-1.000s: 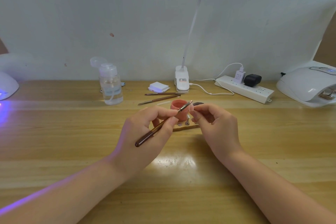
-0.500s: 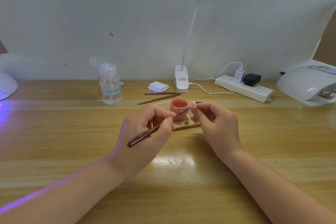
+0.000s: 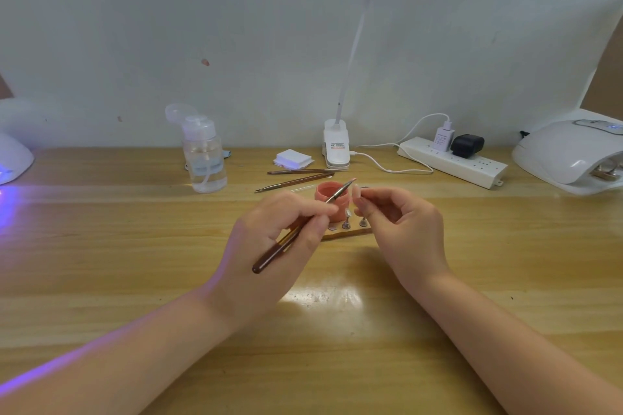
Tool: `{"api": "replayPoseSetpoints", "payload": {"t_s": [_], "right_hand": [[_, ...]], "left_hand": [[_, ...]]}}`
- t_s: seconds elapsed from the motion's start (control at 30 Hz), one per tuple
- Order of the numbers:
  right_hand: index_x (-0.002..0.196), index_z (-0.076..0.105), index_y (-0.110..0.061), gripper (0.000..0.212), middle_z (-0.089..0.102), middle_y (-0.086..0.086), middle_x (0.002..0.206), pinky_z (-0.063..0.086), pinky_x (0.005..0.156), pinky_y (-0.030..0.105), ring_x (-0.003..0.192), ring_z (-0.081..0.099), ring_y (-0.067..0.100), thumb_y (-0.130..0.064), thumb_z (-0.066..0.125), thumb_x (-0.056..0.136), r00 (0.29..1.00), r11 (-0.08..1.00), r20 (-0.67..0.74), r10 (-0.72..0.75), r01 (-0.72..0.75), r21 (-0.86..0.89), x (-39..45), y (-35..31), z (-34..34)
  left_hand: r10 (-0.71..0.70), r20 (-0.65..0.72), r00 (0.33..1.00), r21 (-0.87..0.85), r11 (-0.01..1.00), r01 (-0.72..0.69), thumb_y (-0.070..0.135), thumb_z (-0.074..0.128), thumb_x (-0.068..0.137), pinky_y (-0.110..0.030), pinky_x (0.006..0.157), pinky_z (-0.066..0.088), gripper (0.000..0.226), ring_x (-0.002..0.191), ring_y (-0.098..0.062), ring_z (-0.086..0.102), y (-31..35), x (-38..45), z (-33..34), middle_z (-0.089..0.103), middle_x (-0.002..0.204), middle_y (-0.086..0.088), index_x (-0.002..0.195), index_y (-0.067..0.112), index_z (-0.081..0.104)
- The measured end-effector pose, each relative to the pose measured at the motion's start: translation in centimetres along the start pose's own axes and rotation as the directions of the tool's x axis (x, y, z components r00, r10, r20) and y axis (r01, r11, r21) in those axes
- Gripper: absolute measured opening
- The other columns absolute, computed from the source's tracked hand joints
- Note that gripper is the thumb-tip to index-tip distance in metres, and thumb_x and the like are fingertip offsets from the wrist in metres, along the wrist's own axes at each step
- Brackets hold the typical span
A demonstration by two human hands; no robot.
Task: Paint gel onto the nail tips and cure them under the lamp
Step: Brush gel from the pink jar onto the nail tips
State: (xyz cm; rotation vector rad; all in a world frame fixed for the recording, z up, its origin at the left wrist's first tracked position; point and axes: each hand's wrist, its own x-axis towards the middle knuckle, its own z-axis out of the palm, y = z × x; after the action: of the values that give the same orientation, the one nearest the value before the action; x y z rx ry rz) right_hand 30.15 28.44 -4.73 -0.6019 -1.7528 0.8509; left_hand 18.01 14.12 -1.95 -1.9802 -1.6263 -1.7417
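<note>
My left hand (image 3: 269, 246) grips a thin brown-handled gel brush (image 3: 296, 232), its bristles pointing up and right at a pale nail tip (image 3: 357, 191). My right hand (image 3: 401, 226) pinches that nail tip between thumb and fingers, just right of the brush's end. Behind both hands stands an open pink gel pot (image 3: 332, 195). A wooden strip (image 3: 347, 233) with small metal nail stands lies below the pot, partly hidden by my hands. A white curing lamp (image 3: 569, 155) sits at the far right, and another curing lamp (image 3: 13, 158) glows violet at the far left.
A clear pump bottle (image 3: 204, 158), a white pad stack (image 3: 292, 158), two spare brushes (image 3: 296, 177), a clip desk lamp (image 3: 336, 148) with its cable, and a power strip (image 3: 451, 162) line the back of the wooden table (image 3: 101, 263).
The brush handle has swung slightly and its tip has stayed close to the nail tip held in my right hand. Both hands remain in nearly the same place.
</note>
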Motion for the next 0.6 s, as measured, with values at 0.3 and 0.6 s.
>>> {"api": "replayPoseSetpoints", "payload": {"t_s": [0.3,0.6], "right_hand": [[0.087,0.068,-0.037,0.028,0.072,-0.012,0.078,0.056,0.075,0.036,0.076,0.069,0.008,-0.009,0.073,0.082,0.998,0.996,-0.002,-0.07,0.07,-0.059,0.02,-0.13,-0.02],[0.088,0.071,-0.032,0.023,0.072,-0.01,0.077,0.055,0.074,0.041,0.075,0.068,0.011,-0.01,0.073,0.083,0.995,0.993,0.01,-0.095,0.095,-0.074,-0.02,-0.05,-0.03]], "left_hand": [[-0.1,-0.011,0.995,-0.012,0.995,0.1,0.006,0.065,0.086,-0.009,0.073,0.047,0.018,0.084,-0.004,0.067,-0.35,-0.47,0.25,0.071,0.089,0.015,0.093,0.023,0.068],[-0.142,-0.013,0.99,-0.064,0.988,0.141,0.013,0.06,0.087,-0.008,0.07,0.047,0.019,0.084,0.001,0.067,-0.21,-0.3,0.14,0.071,0.087,0.024,0.095,0.029,0.066]]}}
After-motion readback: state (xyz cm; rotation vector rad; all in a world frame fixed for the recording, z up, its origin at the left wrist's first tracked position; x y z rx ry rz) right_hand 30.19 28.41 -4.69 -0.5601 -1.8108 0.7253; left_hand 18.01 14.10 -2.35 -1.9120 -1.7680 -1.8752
